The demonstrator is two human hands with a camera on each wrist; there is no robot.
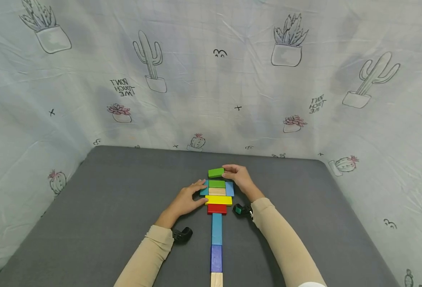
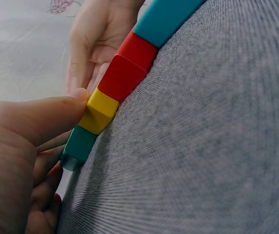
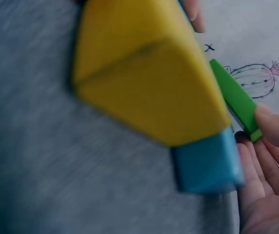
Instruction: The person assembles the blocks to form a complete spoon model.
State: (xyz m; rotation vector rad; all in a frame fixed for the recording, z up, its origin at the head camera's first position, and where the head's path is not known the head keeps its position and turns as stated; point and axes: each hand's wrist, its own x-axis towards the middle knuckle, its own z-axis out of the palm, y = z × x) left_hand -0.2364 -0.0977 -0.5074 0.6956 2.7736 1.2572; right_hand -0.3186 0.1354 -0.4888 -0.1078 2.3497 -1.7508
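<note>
My right hand (image 1: 241, 178) pinches one end of a green block (image 1: 216, 172) between thumb and fingers, just beyond the far end of a row of coloured blocks. In the right wrist view this block (image 3: 236, 100) is tilted. Below it lie a second green block (image 1: 216, 183) and a plain wooden block (image 1: 217, 191), flanked by a left blue block (image 1: 203, 192) and a right blue block (image 1: 229, 189). My left hand (image 1: 185, 200) rests at the row's left side, its extended thumb touching the yellow block (image 1: 219, 200) and its fingers at the left blue block.
Towards me the row continues with red (image 1: 217, 209), light blue (image 1: 216, 229), purple (image 1: 216, 258) and plain wooden (image 1: 216, 280) blocks, on a grey cloth-covered table (image 1: 125, 191). A cactus-printed white curtain (image 1: 204, 87) hangs behind. Black wrist devices (image 1: 183, 235) sit at both cuffs.
</note>
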